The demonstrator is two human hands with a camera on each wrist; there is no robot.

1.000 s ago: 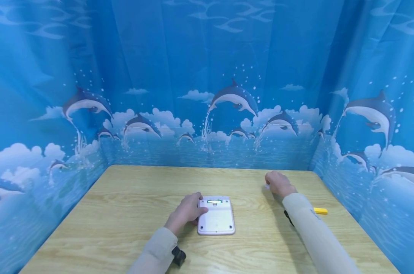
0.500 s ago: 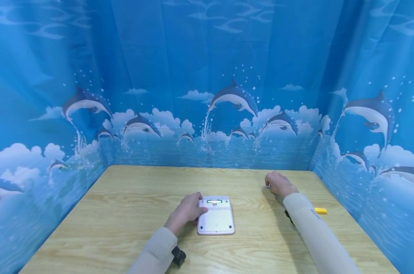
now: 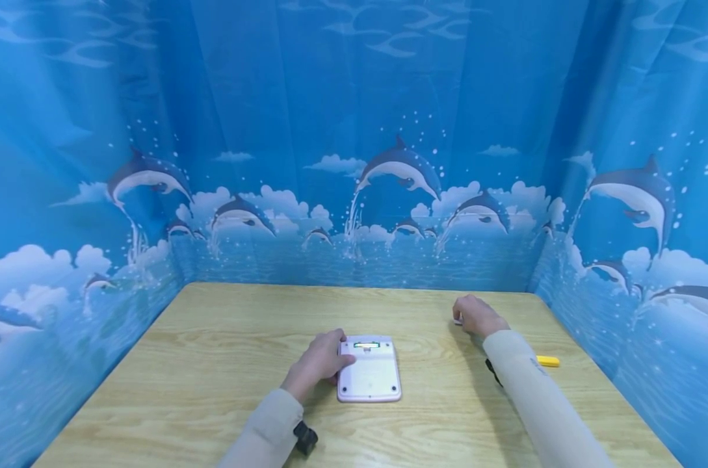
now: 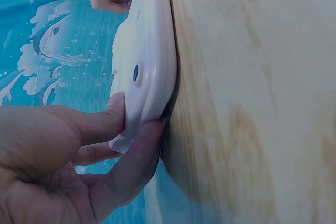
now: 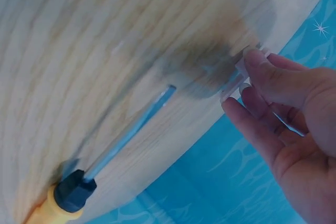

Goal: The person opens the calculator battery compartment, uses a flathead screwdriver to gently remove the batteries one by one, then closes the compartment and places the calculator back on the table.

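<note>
A pale pink-white calculator [image 3: 370, 378] lies face down on the table, its underside showing dark round feet at the corners. Near its far end is an uncovered battery slot [image 3: 367, 344] with a green edge. My left hand [image 3: 320, 361] grips the calculator's left side, thumb on top and fingers at the edge and below, as the left wrist view shows. Off to the far right, my right hand [image 3: 478, 316] pinches a small whitish plastic piece [image 5: 234, 84] between thumb and fingers, at or just above the table; the fingers partly hide it.
A screwdriver [image 5: 131, 139] with a yellow handle lies on the wooden table [image 3: 242, 338], partly hidden by the right sleeve in the head view. Blue dolphin-printed curtains [image 3: 307, 162] stand behind the table and along both sides.
</note>
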